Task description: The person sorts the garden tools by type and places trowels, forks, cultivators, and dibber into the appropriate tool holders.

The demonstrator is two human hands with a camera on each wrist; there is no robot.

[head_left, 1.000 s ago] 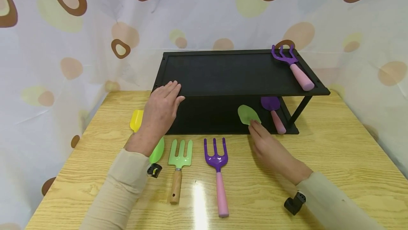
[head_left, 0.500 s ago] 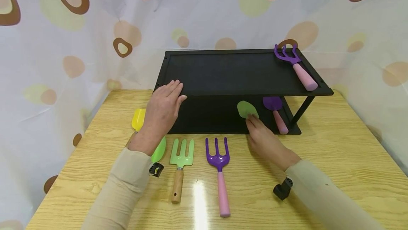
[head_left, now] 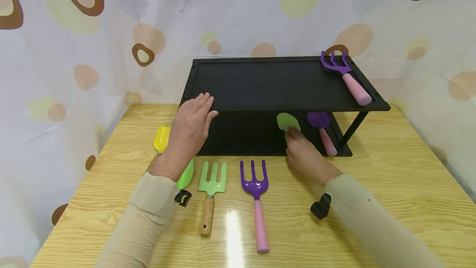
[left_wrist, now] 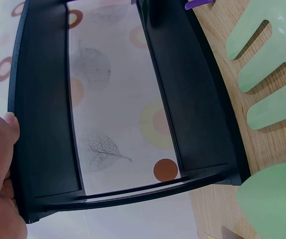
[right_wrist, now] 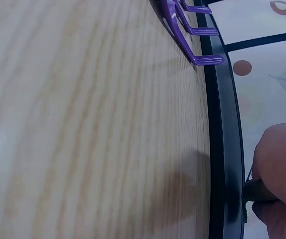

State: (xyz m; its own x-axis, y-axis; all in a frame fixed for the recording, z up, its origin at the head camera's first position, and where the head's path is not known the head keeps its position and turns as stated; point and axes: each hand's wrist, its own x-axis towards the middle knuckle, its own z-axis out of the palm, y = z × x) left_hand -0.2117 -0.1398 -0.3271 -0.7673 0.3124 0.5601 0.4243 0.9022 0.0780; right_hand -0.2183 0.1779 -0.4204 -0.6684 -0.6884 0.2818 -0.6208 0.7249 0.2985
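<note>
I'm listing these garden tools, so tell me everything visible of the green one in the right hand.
The green trowel has a broad, rounded, plain blade; metal or plastic, I can't tell. The right hand pinches it near the blade's base; no handle clearly shows. The blade points forward and slightly left, at the opening below the black shelf's upper board, left of the purple trowel. Whether it touches the lower board isn't clear.
</note>
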